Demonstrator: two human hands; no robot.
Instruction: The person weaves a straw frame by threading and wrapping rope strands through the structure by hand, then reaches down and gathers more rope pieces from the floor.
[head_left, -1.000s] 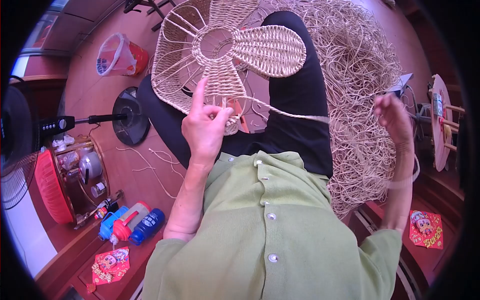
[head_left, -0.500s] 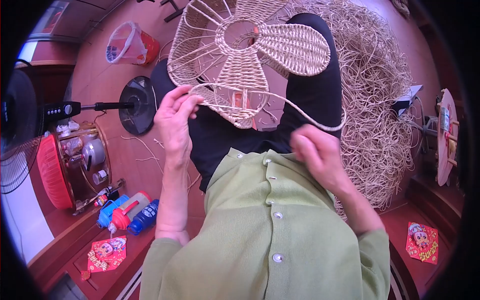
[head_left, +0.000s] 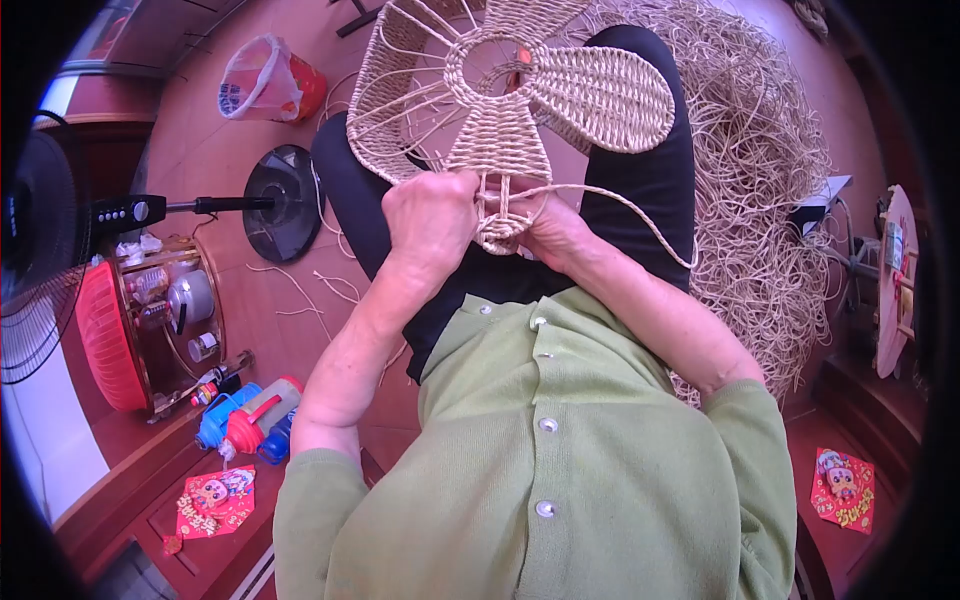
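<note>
A woven straw basket-like piece (head_left: pixel 498 135) rests across my lap, with petal-shaped panels around a ring and a curved woven wall at the left. My left hand (head_left: pixel 430 220) is closed at the bare upright strands below the lower panel, on the straw cord it held a moment ago; its fingertips are hidden. My right hand (head_left: pixel 555 232) is closed around the right side of the piece's lower tip, fingers partly behind the weave. A straw cord (head_left: pixel 630 203) runs from between the hands and curves right over my thigh.
A large heap of loose straw cord (head_left: pixel 755 200) covers the floor to the right. At the left stand a lined bin (head_left: pixel 262 85), a fan (head_left: pixel 120 213) and a rack (head_left: pixel 170 310). Flasks (head_left: pixel 255 415) lie at lower left. Cord scraps (head_left: pixel 310 300) lie on the floor.
My left hand has moved right to the strands under the lower panel. My right hand has come up and left from beside my body to the woven piece. The cord's loop has shifted.
</note>
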